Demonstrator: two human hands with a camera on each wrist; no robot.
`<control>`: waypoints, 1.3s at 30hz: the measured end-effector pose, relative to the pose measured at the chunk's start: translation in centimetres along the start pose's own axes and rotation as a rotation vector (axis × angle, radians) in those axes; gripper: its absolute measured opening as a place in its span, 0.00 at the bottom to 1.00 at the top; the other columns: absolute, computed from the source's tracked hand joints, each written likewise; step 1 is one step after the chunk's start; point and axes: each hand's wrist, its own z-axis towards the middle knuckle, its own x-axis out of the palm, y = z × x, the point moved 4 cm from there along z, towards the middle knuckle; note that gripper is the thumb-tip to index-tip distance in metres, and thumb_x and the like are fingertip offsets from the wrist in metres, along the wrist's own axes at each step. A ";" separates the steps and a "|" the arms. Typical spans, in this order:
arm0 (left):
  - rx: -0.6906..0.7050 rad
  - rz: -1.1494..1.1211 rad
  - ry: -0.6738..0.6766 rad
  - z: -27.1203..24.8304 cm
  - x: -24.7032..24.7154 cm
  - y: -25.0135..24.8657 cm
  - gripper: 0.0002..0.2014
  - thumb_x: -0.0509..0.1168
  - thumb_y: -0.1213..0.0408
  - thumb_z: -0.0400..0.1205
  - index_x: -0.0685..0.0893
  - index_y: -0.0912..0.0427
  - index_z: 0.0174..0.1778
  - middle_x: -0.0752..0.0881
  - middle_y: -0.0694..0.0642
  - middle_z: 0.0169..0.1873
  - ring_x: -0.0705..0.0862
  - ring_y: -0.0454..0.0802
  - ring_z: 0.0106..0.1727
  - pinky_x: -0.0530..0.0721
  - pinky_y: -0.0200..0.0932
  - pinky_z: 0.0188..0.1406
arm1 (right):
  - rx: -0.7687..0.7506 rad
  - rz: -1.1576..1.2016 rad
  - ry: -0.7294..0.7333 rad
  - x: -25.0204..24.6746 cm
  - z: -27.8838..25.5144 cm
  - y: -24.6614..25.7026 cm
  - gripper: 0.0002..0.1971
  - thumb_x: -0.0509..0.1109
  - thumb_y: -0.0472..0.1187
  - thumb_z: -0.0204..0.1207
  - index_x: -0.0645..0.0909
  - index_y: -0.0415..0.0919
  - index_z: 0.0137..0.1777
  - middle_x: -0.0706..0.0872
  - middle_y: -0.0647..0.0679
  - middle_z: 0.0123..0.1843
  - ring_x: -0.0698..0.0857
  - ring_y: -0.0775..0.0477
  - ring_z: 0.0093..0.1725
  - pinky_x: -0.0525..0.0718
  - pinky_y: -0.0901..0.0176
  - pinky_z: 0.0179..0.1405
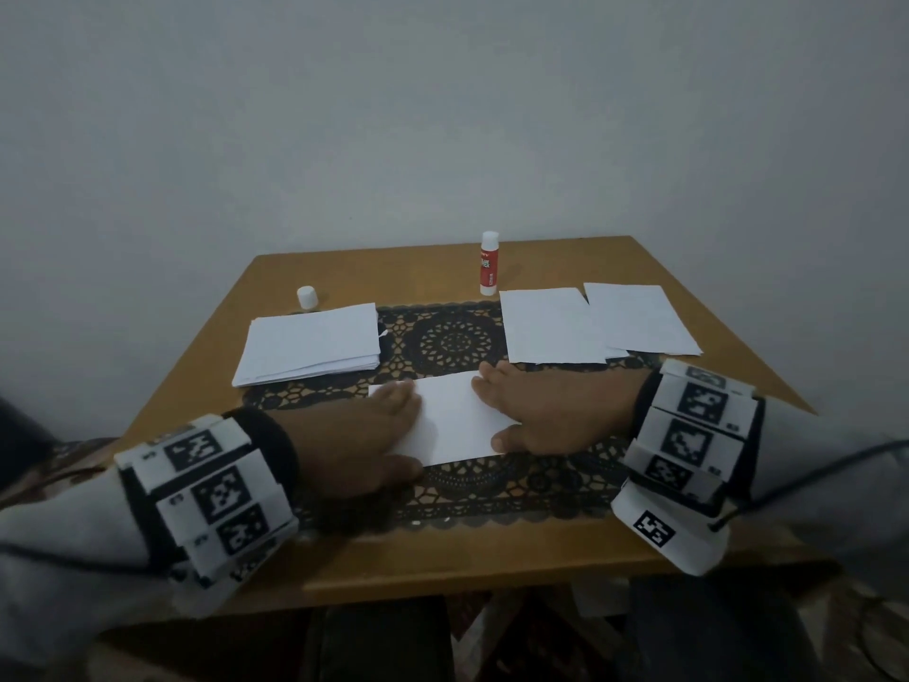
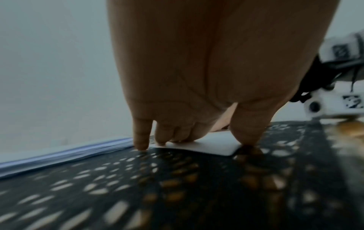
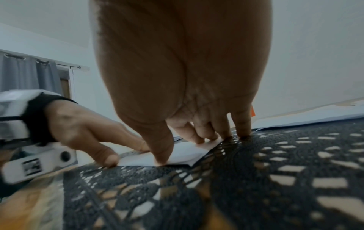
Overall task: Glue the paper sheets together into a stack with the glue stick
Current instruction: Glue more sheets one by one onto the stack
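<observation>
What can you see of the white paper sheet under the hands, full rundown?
The white rectangular paper sheet lies flat on the black lace table mat, near the front middle of the wooden table. It looks plain and blank. The left hand presses its left end with straight fingers; the right hand presses its right end likewise. In the right wrist view its near right corner lifts slightly off the mat. Whether it is one sheet or several cannot be told.

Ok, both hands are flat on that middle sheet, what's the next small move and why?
Probably lift the right hand and reach for the glue stick: it stands uncapped at the table's far edge, its cap apart, while the left hand can steady the sheet.
</observation>
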 end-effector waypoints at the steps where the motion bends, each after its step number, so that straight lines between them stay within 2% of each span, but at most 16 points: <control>1: -0.033 0.015 -0.004 0.1 0.0 0.6 0.39 0.48 0.42 0.86 0.34 0.55 0.83 0.32 0.52 0.82 0.37 0.47 0.83 0.46 0.49 0.84 | 0.006 0.003 -0.023 -0.1 0.0 0.2 0.37 0.54 0.54 0.87 0.40 0.38 0.86 0.39 0.42 0.87 0.42 0.43 0.86 0.49 0.50 0.83; 4: -0.036 0.036 0.007 0.3 0.4 0.9 0.40 0.48 0.41 0.86 0.32 0.56 0.82 0.30 0.54 0.81 0.35 0.48 0.83 0.47 0.49 0.84 | 0.005 -0.016 -0.085 0.1 0.1 1.6 0.34 0.53 0.52 0.88 0.46 0.37 0.86 0.44 0.38 0.87 0.46 0.39 0.86 0.54 0.43 0.84; 8: -0.048 0.040 -0.012 0.5 0.5 0.8 0.40 0.48 0.40 0.85 0.32 0.57 0.82 0.31 0.54 0.81 0.36 0.47 0.83 0.48 0.49 0.84 | -0.088 -0.067 -0.058 0.4 0.9 4.2 0.33 0.52 0.51 0.88 0.43 0.40 0.86 0.40 0.40 0.87 0.43 0.39 0.86 0.55 0.41 0.84; 11: -0.045 0.041 -0.016 0.6 0.4 0.9 0.40 0.48 0.41 0.85 0.33 0.56 0.83 0.32 0.53 0.82 0.38 0.47 0.84 0.48 0.47 0.83 | -0.057 -0.042 -0.051 -0.8 2.0 3.0 0.34 0.51 0.53 0.88 0.41 0.39 0.86 0.39 0.41 0.87 0.41 0.41 0.86 0.55 0.40 0.83; 14: -0.041 0.033 -0.086 0.3 0.0 1.0 0.38 0.51 0.41 0.85 0.41 0.54 0.84 0.39 0.52 0.84 0.45 0.48 0.84 0.49 0.45 0.82 | -0.009 -0.025 -0.034 -0.6 2.3 2.7 0.35 0.49 0.55 0.88 0.37 0.40 0.86 0.36 0.39 0.87 0.39 0.38 0.86 0.52 0.39 0.84; 17: -0.033 0.029 -0.165 0.3 -0.8 1.0 0.36 0.55 0.42 0.84 0.51 0.53 0.84 0.49 0.52 0.84 0.52 0.50 0.83 0.55 0.46 0.82 | 0.013 -0.037 -0.009 0.8 1.2 3.6 0.36 0.50 0.57 0.87 0.36 0.42 0.86 0.34 0.39 0.86 0.38 0.37 0.85 0.50 0.38 0.84; 21: -0.031 -0.002 -0.222 0.6 -1.2 0.6 0.32 0.57 0.43 0.84 0.59 0.54 0.81 0.61 0.53 0.79 0.63 0.50 0.78 0.65 0.48 0.78 | 0.102 0.019 -0.047 0.9 0.1 2.2 0.40 0.52 0.62 0.85 0.39 0.41 0.86 0.38 0.40 0.87 0.42 0.38 0.86 0.55 0.40 0.83; 24: -0.040 -0.034 -0.269 0.8 -1.1 0.7 0.31 0.58 0.43 0.83 0.61 0.52 0.78 0.66 0.52 0.76 0.66 0.50 0.74 0.69 0.48 0.74 | 0.174 0.041 -0.064 1.3 0.2 1.0 0.41 0.51 0.64 0.84 0.40 0.41 0.86 0.39 0.39 0.87 0.43 0.39 0.86 0.56 0.40 0.82; 28: -0.093 -0.085 -0.328 1.4 -1.4 1.3 0.35 0.63 0.40 0.79 0.61 0.52 0.77 0.69 0.52 0.74 0.68 0.51 0.72 0.71 0.48 0.70 | 0.201 0.061 -0.087 1.8 0.1 1.1 0.39 0.50 0.63 0.85 0.40 0.43 0.86 0.39 0.40 0.87 0.42 0.39 0.86 0.55 0.39 0.83; 31: -0.108 -0.105 -0.366 1.9 -1.9 1.7 0.35 0.68 0.40 0.75 0.63 0.51 0.73 0.72 0.53 0.68 0.70 0.52 0.67 0.74 0.47 0.64 | 0.187 0.046 -0.144 1.5 -0.3 1.2 0.37 0.51 0.64 0.84 0.47 0.44 0.86 0.47 0.38 0.87 0.49 0.37 0.85 0.58 0.40 0.82; 33: -0.122 -0.147 -0.379 2.2 -2.2 2.0 0.35 0.70 0.42 0.74 0.65 0.52 0.72 0.73 0.53 0.66 0.71 0.51 0.65 0.75 0.47 0.62 | 0.165 0.029 -0.207 1.0 -0.4 1.0 0.35 0.54 0.65 0.82 0.57 0.47 0.83 0.59 0.38 0.84 0.59 0.36 0.81 0.64 0.41 0.78; 35: -0.149 -0.189 -0.386 2.5 -2.4 2.5 0.32 0.71 0.45 0.75 0.68 0.53 0.71 0.75 0.54 0.63 0.73 0.51 0.62 0.75 0.45 0.58 | 0.154 0.027 -0.232 0.5 -0.4 0.7 0.32 0.57 0.65 0.80 0.63 0.48 0.79 0.66 0.40 0.79 0.65 0.39 0.77 0.70 0.42 0.73; 39: -0.182 -0.268 -0.378 2.7 -2.8 3.5 0.24 0.71 0.51 0.77 0.76 0.56 0.65 0.77 0.51 0.50 0.76 0.50 0.52 0.75 0.41 0.48 | 0.140 0.059 -0.273 -0.1 -0.3 0.1 0.30 0.62 0.62 0.79 0.68 0.47 0.76 0.71 0.43 0.72 0.69 0.42 0.71 0.76 0.46 0.67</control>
